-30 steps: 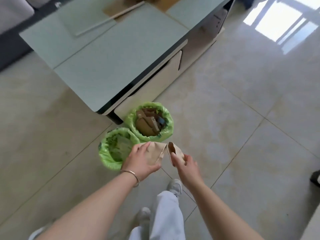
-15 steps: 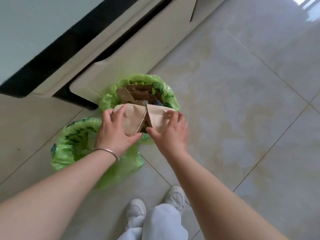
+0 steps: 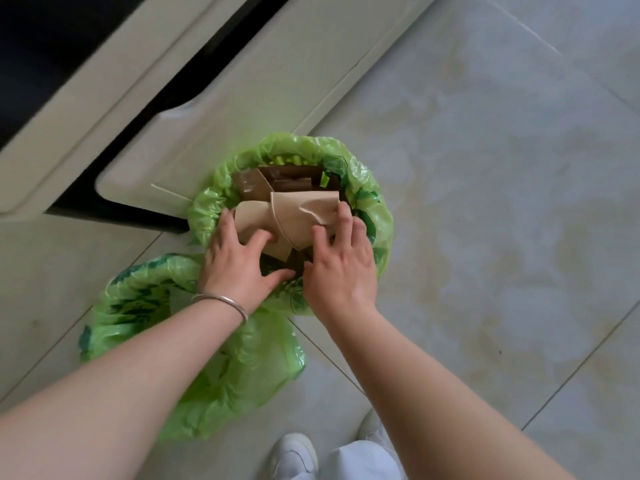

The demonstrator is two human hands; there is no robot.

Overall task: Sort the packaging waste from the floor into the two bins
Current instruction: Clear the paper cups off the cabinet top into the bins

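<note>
Here both hands, left (image 3: 239, 261) and right (image 3: 341, 268), press folded tan cardboard pieces (image 3: 287, 216) with fairly straight fingers into the farther green-bagged round bin (image 3: 377, 202).

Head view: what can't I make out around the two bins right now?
- Near bin: contents hidden by the left forearm and the bag's folds.
- Far bin: lower contents covered by the cardboard, left hand and right hand.
- Floor: any waste left lies outside the frame edges.
- Cabinet: top cut off by the upper edge.
</note>
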